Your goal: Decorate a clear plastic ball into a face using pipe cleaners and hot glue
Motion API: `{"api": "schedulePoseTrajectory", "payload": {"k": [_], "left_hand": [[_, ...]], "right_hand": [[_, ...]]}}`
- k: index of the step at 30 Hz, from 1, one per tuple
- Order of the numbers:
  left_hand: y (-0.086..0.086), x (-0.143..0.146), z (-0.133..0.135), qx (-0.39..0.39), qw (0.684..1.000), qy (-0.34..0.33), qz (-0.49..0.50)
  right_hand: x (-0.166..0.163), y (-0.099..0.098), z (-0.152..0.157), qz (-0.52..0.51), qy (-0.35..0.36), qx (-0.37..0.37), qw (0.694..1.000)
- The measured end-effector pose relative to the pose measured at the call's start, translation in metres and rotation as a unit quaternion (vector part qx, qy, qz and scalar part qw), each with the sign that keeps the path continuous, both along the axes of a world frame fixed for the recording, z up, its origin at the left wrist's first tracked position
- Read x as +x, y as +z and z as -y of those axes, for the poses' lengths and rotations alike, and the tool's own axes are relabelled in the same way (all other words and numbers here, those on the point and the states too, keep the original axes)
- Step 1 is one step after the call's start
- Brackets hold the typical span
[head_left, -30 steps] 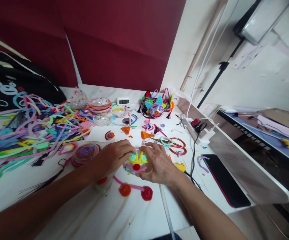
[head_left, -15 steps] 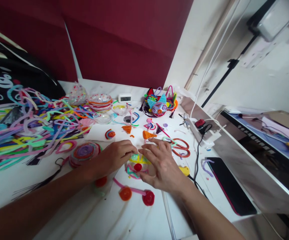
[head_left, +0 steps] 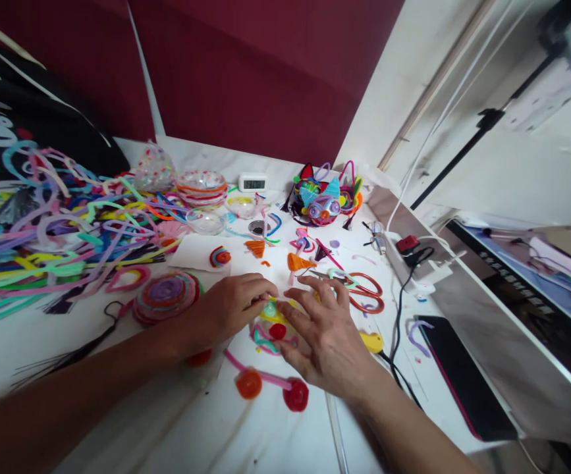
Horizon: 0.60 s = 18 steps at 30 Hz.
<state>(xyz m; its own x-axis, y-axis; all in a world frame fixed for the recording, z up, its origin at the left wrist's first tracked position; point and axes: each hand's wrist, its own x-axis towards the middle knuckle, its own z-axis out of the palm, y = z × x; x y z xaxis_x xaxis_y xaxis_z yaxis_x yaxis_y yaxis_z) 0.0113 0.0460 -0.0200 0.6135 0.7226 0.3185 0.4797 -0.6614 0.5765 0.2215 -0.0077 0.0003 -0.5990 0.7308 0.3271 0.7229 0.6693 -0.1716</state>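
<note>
Between my hands on white paper lies a small round pipe-cleaner face (head_left: 266, 331), with yellow strips, a red nose and a teal and pink curl below. It seems to sit on a clear plastic shell. My left hand (head_left: 238, 301) pinches at its upper edge; the fingertips hide the exact spot. Around its right side curve the fingers and thumb of my right hand (head_left: 323, 329), steadying it. Just below is a pink pipe-cleaner strip (head_left: 260, 374) with an orange coil (head_left: 249, 384) and a red coil (head_left: 296, 395) at its lower side.
Orange scissors (head_left: 367, 293) and a yellow-handled corded tool (head_left: 371, 341) lie right of my hands, then a phone (head_left: 467, 378). Orange triangles (head_left: 299, 263) sit behind. A pipe-cleaner heap (head_left: 78, 230) and a coiled disc (head_left: 166, 296) are left. Finished ornaments (head_left: 325, 201) stand at the back.
The view has shifted slightly. Both hands stay at the face; the right fingers have moved a little over its top, while the left keeps its pinch.
</note>
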Motion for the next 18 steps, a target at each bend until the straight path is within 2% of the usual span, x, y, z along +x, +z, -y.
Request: {"api": "schedulePoseTrajectory", "payload": {"k": [9, 13, 18], "left_hand": [[0.01, 0.002, 0.008, -0.014, 0.998, 0.059, -0.018], [0.019, 0.0, 0.008, -0.057, 0.993, 0.09, -0.051], [0.025, -0.005, 0.005, -0.16, 0.981, 0.11, -0.017]], "right_hand": [[-0.001, 0.0, 0.002, 0.003, 0.007, 0.007, 1.0], [-0.002, 0.001, 0.003, 0.005, 0.006, 0.002, 1.0], [-0.002, 0.001, 0.003, 0.0, 0.007, -0.002, 1.0]]}}
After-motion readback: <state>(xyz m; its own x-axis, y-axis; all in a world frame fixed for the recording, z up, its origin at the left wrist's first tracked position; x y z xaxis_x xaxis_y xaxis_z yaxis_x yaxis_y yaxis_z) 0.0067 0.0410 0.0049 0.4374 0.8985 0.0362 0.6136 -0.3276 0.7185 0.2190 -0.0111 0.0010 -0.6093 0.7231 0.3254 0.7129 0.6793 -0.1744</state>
